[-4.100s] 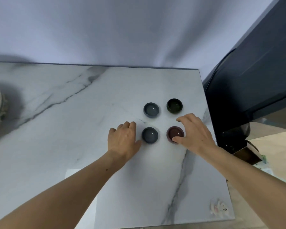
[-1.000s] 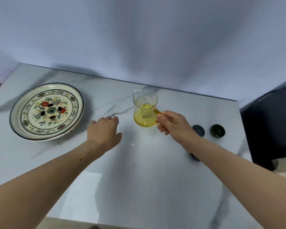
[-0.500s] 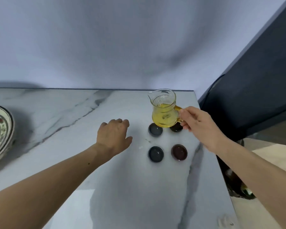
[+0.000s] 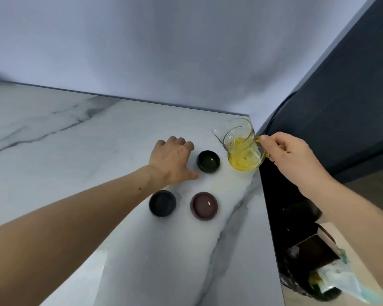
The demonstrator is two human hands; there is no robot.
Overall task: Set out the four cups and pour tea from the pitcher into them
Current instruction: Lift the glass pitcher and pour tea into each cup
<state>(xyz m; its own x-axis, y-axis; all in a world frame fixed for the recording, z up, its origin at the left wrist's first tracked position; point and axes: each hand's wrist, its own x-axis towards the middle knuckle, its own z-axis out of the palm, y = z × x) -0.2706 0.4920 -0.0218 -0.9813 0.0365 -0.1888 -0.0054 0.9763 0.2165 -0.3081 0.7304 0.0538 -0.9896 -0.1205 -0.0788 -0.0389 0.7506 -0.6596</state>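
A glass pitcher (image 4: 241, 151) of yellow tea hangs tilted, spout to the left, just right of the dark green cup (image 4: 208, 161), over the table's right edge. My right hand (image 4: 290, 157) pinches its amber handle. Nearer to me stand a dark blue cup (image 4: 162, 203) and a maroon cup (image 4: 204, 206). My left hand (image 4: 170, 160) lies palm down on the marble table (image 4: 75, 151), thumb splayed toward the green cup. It covers the spot of the fourth cup, which is hidden.
The table's right edge (image 4: 268, 217) runs close to the cups. Beyond it stands a dark panel (image 4: 341, 107), with a black bin and a bag (image 4: 323, 281) on the floor below. A pale wall backs the table.
My right hand has carried the pitcher to the right of the green cup and tipped it leftward. My left hand has slid right, over the far-left cup. The plate has left the view.
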